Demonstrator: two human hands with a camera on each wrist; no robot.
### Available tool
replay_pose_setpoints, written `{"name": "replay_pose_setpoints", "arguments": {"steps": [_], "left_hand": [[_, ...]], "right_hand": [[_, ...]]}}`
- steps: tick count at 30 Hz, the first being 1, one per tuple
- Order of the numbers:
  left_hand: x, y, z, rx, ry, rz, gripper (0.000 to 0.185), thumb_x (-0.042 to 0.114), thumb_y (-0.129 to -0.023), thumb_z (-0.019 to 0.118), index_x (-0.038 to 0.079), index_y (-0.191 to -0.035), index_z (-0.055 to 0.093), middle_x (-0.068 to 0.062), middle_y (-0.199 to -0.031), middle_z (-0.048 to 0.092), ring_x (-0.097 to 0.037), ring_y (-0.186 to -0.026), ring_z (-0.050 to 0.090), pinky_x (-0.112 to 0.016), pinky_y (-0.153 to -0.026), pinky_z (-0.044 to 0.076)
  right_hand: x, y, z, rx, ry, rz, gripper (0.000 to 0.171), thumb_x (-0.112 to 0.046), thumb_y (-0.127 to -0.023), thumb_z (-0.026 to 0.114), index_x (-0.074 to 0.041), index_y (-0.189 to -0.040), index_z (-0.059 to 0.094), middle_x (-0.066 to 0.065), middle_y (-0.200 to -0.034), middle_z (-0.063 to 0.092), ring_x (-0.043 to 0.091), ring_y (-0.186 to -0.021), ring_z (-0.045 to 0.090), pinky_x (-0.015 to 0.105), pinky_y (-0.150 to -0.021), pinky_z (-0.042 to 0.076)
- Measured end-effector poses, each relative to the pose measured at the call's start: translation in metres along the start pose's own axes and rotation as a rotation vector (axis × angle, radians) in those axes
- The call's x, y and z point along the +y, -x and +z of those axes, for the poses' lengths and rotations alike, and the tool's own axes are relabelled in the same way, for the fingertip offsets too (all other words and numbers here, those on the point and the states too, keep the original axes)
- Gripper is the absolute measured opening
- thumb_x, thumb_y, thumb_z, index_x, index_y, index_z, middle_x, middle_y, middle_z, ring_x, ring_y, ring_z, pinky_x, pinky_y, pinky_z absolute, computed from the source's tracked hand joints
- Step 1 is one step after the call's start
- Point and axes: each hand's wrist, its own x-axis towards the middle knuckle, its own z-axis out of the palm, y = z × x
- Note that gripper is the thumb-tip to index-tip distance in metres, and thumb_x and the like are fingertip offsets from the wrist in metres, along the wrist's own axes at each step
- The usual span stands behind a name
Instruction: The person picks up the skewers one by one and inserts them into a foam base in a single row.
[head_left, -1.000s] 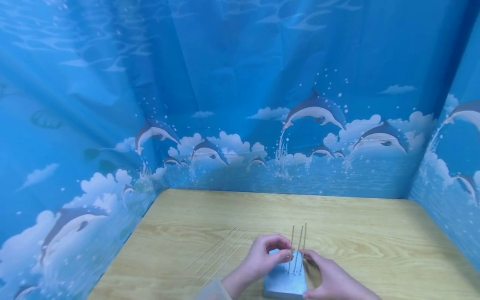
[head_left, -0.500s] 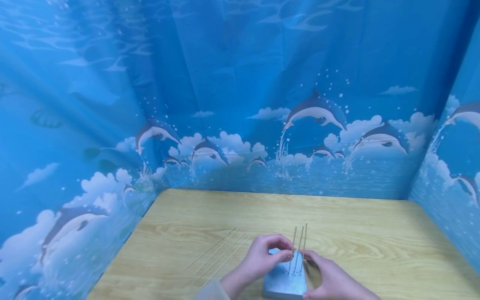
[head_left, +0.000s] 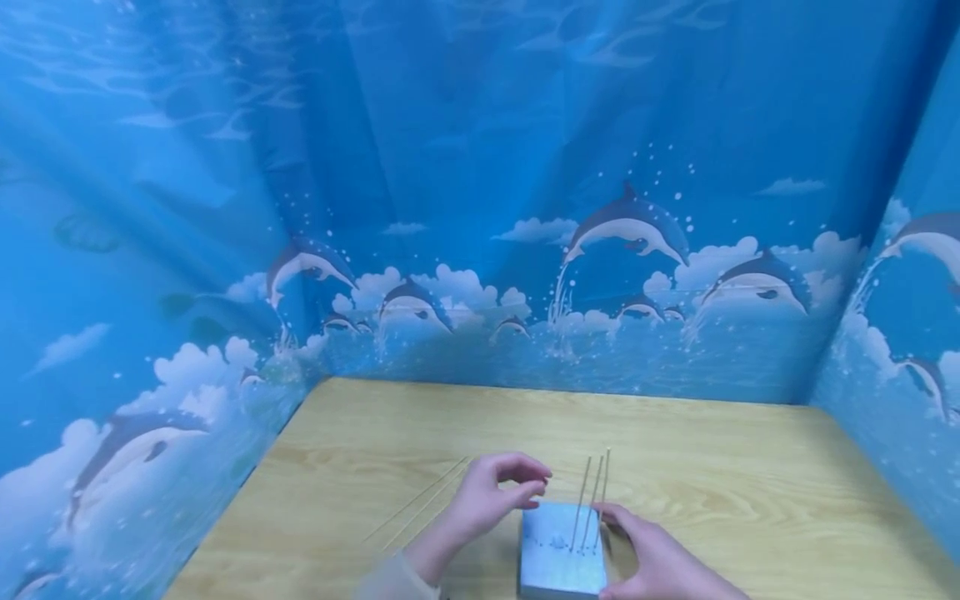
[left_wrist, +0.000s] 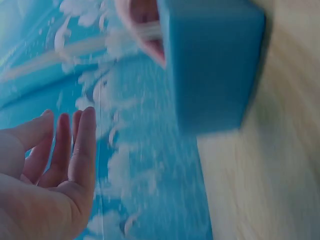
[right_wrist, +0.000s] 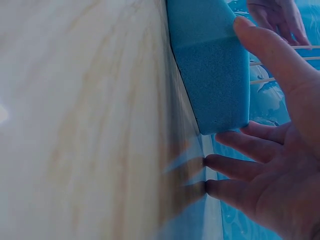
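Note:
A blue foam block [head_left: 558, 560] lies on the wooden table [head_left: 735, 475] near its front edge. Three thin wooden sticks [head_left: 591, 498] stand upright in its right part. My right hand [head_left: 626, 552] rests against the block's right side. In the right wrist view its thumb [right_wrist: 267, 60] lies on the block [right_wrist: 212, 65] and its fingers [right_wrist: 240, 167] spread beside the block's corner. My left hand [head_left: 525, 493] hovers just left of the block, holding nothing. In the left wrist view its fingers [left_wrist: 75, 135] are straight and the block [left_wrist: 212, 65] lies beyond them.
Several loose sticks [head_left: 420, 507] lie flat on the table left of my left hand. Blue dolphin-print curtains [head_left: 480, 250] close off the table at the back and both sides. Bare wood stretches behind the block and to its right.
My left hand has let go of the stick it pinched and drawn back to the left, off the block. The right hand stays against the block. The view has shifted slightly.

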Motion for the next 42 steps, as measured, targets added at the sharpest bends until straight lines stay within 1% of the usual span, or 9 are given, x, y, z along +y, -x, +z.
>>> {"name": "replay_pose_setpoints", "arguments": {"steps": [5,9,14,19,24,28,32,35,42], "left_hand": [[-0.007,0.003,-0.032,0.071,-0.052,-0.041,0.018,0.014,-0.082,0.066,0.013,-0.100,0.066,-0.009,-0.095,0.067,-0.014,-0.083,0.064,-0.024,-0.069,0.058],[-0.014,0.010,-0.051,0.103,-0.071,-0.064,0.019,0.015,-0.083,0.065,0.011,-0.103,0.065,-0.008,-0.093,0.067,-0.015,-0.083,0.064,-0.025,-0.069,0.058],[-0.020,0.019,-0.074,0.132,-0.088,-0.081,0.023,0.016,-0.085,0.064,0.008,-0.107,0.063,-0.013,-0.095,0.067,-0.017,-0.083,0.065,-0.027,-0.070,0.059],[-0.024,0.023,-0.101,0.161,-0.133,-0.098,0.028,0.018,-0.084,0.064,0.005,-0.109,0.062,-0.018,-0.096,0.066,-0.016,-0.080,0.066,-0.028,-0.070,0.059],[-0.027,0.023,-0.123,0.191,-0.130,-0.176,0.030,0.015,-0.083,0.065,0.004,-0.111,0.061,-0.017,-0.096,0.066,-0.017,-0.082,0.065,-0.031,-0.074,0.059],[-0.036,0.021,-0.135,0.177,-0.121,-0.225,0.029,0.011,-0.084,0.063,0.001,-0.111,0.060,-0.019,-0.097,0.065,-0.022,-0.084,0.065,-0.033,-0.073,0.059],[-0.046,0.020,-0.142,0.140,-0.180,-0.242,0.027,0.008,-0.084,0.062,-0.002,-0.110,0.060,-0.023,-0.096,0.064,-0.022,-0.080,0.065,-0.033,-0.069,0.059],[-0.053,0.023,-0.144,0.134,-0.233,-0.276,0.028,0.010,-0.083,0.063,-0.001,-0.109,0.061,-0.018,-0.092,0.065,-0.018,-0.075,0.064,-0.034,-0.066,0.059],[-0.072,0.028,-0.147,0.153,-0.246,-0.377,0.032,0.011,-0.076,0.069,0.000,-0.105,0.062,-0.011,-0.089,0.063,-0.016,-0.072,0.062,-0.033,-0.066,0.059]], "right_hand": [[0.000,0.000,0.004,0.014,-0.019,-0.006,0.108,-0.058,-0.052,0.076,-0.006,-0.137,0.034,0.013,-0.130,0.052,0.038,-0.116,0.050,0.066,-0.094,0.036],[0.002,0.001,0.004,0.034,0.001,-0.027,0.108,-0.060,-0.052,0.075,-0.005,-0.137,0.035,0.012,-0.128,0.054,0.036,-0.114,0.051,0.065,-0.092,0.039],[0.002,0.002,0.005,0.052,0.032,-0.050,0.107,-0.060,-0.052,0.074,-0.005,-0.136,0.036,0.010,-0.127,0.055,0.033,-0.111,0.054,0.060,-0.091,0.043],[0.001,0.002,0.006,0.035,0.015,-0.036,0.108,-0.060,-0.052,0.074,-0.005,-0.136,0.035,0.012,-0.128,0.054,0.036,-0.113,0.052,0.063,-0.093,0.040],[-0.001,-0.001,0.004,-0.006,0.001,0.007,0.107,-0.058,-0.053,0.076,-0.005,-0.137,0.035,0.015,-0.131,0.051,0.037,-0.117,0.050,0.062,-0.095,0.039],[0.000,-0.001,0.001,-0.010,0.036,0.011,0.106,-0.058,-0.055,0.076,-0.004,-0.137,0.035,0.015,-0.133,0.050,0.034,-0.117,0.051,0.056,-0.096,0.041],[0.000,-0.001,-0.002,-0.008,0.033,0.006,0.106,-0.058,-0.056,0.075,-0.003,-0.137,0.035,0.016,-0.133,0.049,0.034,-0.118,0.051,0.056,-0.097,0.040],[-0.001,0.000,-0.002,0.001,0.012,0.005,0.107,-0.058,-0.055,0.076,-0.003,-0.137,0.035,0.015,-0.132,0.050,0.035,-0.117,0.050,0.060,-0.097,0.038],[-0.001,0.002,0.002,0.019,-0.013,-0.019,0.108,-0.060,-0.053,0.075,-0.006,-0.136,0.035,0.010,-0.128,0.054,0.035,-0.115,0.051,0.064,-0.093,0.038]]}}
